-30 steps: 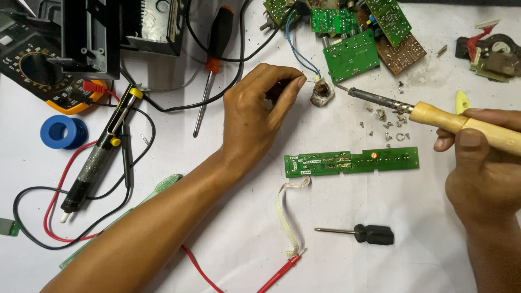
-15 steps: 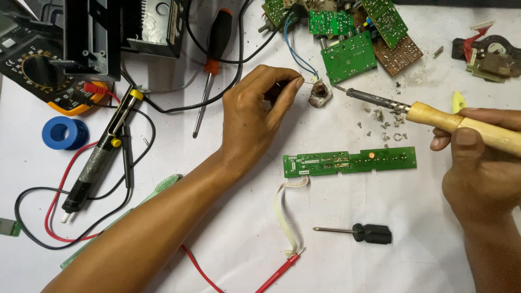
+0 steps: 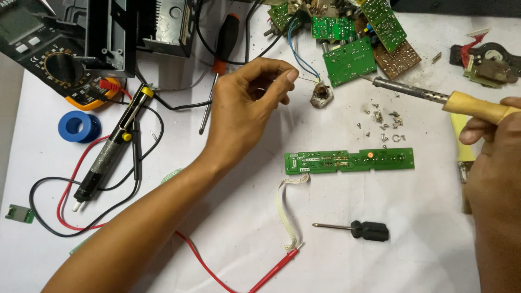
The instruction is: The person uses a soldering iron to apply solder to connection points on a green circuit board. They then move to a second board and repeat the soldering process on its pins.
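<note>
Two hands work close: the left hand [image 3: 247, 108] pinches thin solder wire [image 3: 305, 79] at twelve o'clock of the green board [image 3: 350, 160]; the right hand [image 3: 496, 157] grips the soldering iron [image 3: 434, 99], whose hot tip could slip and burn fingertips.

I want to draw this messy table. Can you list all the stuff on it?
long circuit board: 1, green, middle
circuit boards: several, green and brown, top
soldering iron: 1, wooden handle, in right hand
wire: 1, thin, pinched by left hand
small screwdriver: 1, black, bottom
big screwdriver: 1, orange-black, top
screws: several, silver, right of middle
meter: 1, black-orange, top left
tape roll: 1, blue, left
solder sucker: 1, black, left
left hand: middle
right hand: right edge
</note>
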